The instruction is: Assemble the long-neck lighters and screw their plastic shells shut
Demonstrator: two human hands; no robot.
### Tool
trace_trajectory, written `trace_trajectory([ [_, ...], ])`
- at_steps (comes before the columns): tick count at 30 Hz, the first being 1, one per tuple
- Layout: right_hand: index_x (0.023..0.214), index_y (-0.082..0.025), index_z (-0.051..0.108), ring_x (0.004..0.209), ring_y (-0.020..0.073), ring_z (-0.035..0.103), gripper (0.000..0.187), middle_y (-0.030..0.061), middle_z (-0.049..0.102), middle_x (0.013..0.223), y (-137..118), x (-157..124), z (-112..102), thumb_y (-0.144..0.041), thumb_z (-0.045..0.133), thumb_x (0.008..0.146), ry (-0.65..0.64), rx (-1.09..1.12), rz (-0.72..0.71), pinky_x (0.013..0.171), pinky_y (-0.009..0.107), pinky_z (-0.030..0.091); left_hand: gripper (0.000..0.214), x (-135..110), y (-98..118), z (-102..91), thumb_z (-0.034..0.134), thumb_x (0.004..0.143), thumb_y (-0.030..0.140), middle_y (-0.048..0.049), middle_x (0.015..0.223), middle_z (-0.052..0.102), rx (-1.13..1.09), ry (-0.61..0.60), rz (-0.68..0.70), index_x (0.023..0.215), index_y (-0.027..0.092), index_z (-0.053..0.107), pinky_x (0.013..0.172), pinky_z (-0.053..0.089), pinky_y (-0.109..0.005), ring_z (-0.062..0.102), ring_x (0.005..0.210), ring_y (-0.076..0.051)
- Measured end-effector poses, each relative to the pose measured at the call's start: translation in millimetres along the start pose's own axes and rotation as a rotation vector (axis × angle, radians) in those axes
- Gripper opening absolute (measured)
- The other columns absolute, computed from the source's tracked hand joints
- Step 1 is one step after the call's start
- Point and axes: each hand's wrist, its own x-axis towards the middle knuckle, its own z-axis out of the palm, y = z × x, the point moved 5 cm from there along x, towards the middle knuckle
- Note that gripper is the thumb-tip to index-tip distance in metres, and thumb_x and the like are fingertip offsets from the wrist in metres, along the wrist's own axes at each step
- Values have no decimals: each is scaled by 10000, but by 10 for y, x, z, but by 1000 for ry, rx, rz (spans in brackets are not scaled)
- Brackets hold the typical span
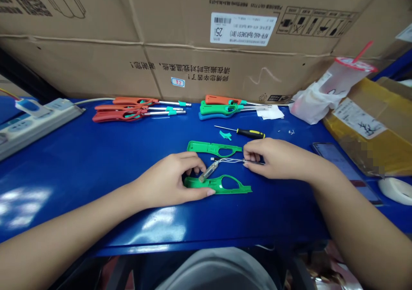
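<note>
On the blue table [96, 161] lie two green plastic lighter shell halves: one farther away [214, 147], one nearer [225, 186]. My left hand [175, 178] rests on the near half, fingers curled around its left end, next to a small clear gas tank [208, 171] with thin white wires [230, 160]. My right hand [273, 157] pinches the wires' right end together with a thin dark rod. A small teal trigger piece [225, 135] lies just beyond the far half.
A yellow-and-black screwdriver [244, 132] lies behind the shells. Assembled red lighters [135, 109] and a red, green and blue stack [225, 106] sit by the cardboard boxes [193, 41]. A power strip [35, 118] is left; a phone [341, 165], bagged cup [334, 83] right.
</note>
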Motion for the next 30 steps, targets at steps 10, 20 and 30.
trace_trajectory([
  [10,950,-201,666,1019,265,641,145,105,698,1042,64,197,-11,-315,587,991,551,66,-34,910,400,490,212,11,-166,-130,666,955,352,-39,941,722,-31,232,-40,1043,190,772,616,518,-250,654,706,-133],
  [20,864,-187,706,984,264,631,126,89,697,987,127,423,115,-295,705,930,616,103,60,938,440,503,283,-15,49,-103,765,887,495,-32,979,723,304,29,229,971,225,751,805,446,-374,645,902,-226],
  [30,862,-208,686,899,237,633,124,77,694,928,52,248,-40,-249,631,966,767,190,-19,818,389,515,336,-29,89,-117,812,839,479,-36,985,761,242,71,245,1045,221,753,832,493,-357,684,910,-219],
])
